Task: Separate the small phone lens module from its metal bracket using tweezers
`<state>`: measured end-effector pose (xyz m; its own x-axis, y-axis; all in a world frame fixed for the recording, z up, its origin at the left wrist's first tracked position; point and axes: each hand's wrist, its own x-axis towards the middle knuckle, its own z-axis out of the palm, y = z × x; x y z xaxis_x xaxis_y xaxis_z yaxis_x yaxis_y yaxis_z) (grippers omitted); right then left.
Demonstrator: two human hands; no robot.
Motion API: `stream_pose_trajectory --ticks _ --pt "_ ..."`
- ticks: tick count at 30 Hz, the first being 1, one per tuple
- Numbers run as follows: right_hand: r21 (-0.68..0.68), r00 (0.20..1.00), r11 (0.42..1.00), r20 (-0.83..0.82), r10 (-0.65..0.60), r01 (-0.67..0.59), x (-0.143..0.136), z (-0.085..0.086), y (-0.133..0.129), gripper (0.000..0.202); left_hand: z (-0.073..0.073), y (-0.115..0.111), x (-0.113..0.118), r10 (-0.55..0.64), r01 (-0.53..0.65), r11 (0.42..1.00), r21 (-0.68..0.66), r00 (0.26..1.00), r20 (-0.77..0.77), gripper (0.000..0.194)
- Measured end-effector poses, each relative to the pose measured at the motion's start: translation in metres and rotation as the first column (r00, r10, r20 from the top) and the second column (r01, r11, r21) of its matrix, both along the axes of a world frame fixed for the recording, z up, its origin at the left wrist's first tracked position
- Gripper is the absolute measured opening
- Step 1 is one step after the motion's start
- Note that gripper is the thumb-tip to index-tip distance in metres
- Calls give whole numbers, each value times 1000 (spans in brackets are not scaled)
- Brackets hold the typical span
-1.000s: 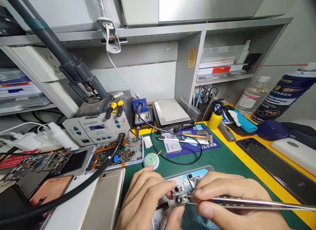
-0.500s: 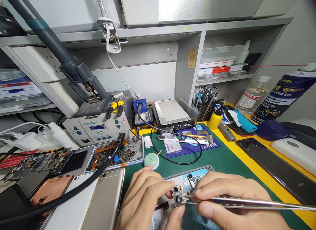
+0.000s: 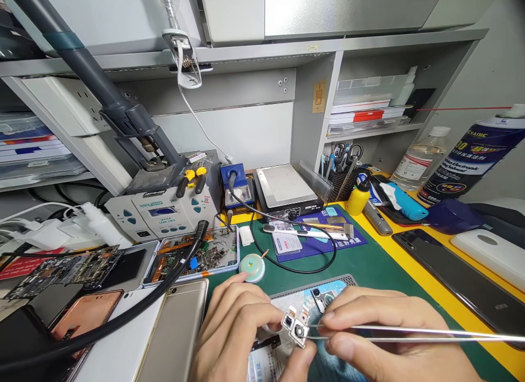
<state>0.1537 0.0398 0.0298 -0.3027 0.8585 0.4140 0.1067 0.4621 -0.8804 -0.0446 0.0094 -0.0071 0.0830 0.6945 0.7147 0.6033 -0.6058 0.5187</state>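
Note:
A small dual-lens phone camera module is pinched between the thumb and forefinger of my left hand, its two lenses facing me. My right hand grips a pair of metal tweezers, whose tips reach the module's right edge; whether they clamp it I cannot tell. Beneath both hands lies a blue and white printed sheet or pad with a grey border, partly covered by my fingers. Another camera part rests on it, just beyond the module.
Left of my hands lie a gold phone back and a tray of small parts, crossed by a thick black hose. A round green-topped tin sits ahead. At the right are a black phone and a spray can.
The camera module has turned and tilted in my left fingers, so its lens faces and flex connectors show more. The tweezers have rolled slightly, their two arms now seen apart.

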Motion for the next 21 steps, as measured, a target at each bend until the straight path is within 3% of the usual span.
stream_pose_trajectory --ticks 8,12,21 --pt "-27 1000 1000 -5 -4 4 4 -3 -2 28 2 -2 -10 -5 -5 996 -89 994 -112 36" --pt "-29 1000 1000 -6 5 -5 3 -4 -2 28 7 2 -17 -157 154 988 -34 947 -281 37" --pt "-23 1000 1000 0 2 -2 3 -4 -1 28 8 3 -17 -102 102 995 -9 972 -211 28"
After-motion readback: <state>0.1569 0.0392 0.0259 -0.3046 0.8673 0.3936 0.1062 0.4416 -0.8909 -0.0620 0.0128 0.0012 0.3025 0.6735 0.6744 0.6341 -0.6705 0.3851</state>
